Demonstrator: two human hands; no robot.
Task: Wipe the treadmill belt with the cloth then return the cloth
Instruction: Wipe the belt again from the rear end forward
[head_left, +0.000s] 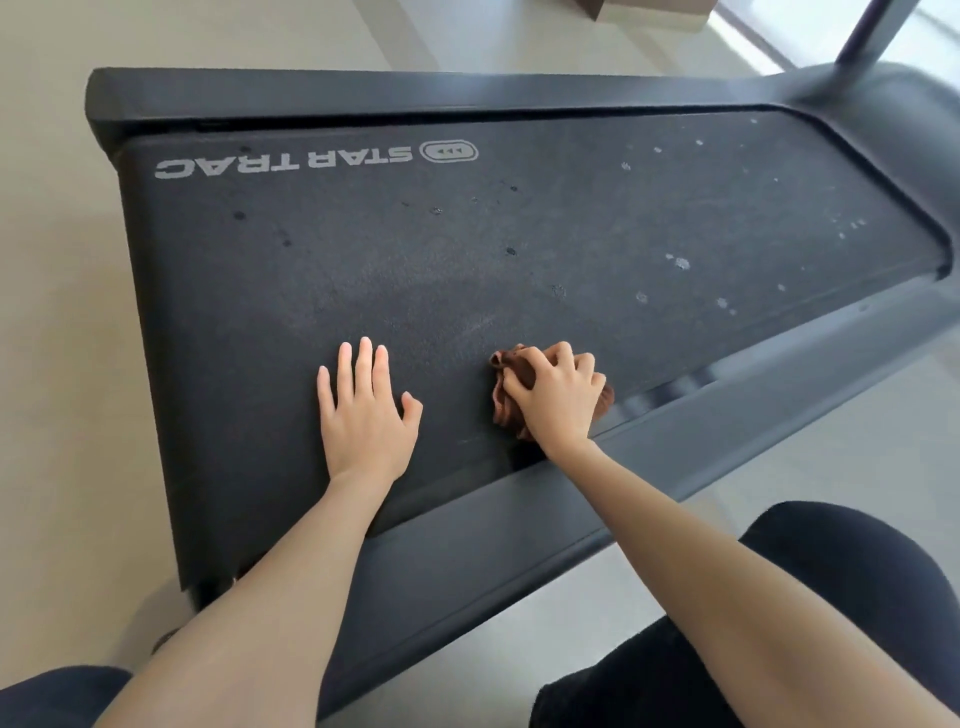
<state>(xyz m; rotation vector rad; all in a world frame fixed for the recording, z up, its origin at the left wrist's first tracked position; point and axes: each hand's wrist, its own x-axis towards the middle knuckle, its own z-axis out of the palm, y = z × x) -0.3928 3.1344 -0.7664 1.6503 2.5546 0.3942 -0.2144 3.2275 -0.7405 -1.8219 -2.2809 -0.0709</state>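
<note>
My right hand (558, 395) grips the bunched brown cloth (506, 397), fingers curled over it, pressing it on the treadmill belt (415, 249) near the closer side rail (519, 525). My left hand (366, 410) lies flat beside it, fingers straight, bracing. I should sweep in long overlapping strokes toward the pale spots (681, 263) at right. The belt looks grainy and matte; the cloth looks soft and crumpled.

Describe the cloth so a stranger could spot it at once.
Find the black treadmill belt with white STAR TRAC lettering. Near its closer edge, the right hand grips a bunched cloth. It is the only brown, crumpled thing; the left hand beside it lies flat and bare.
</note>
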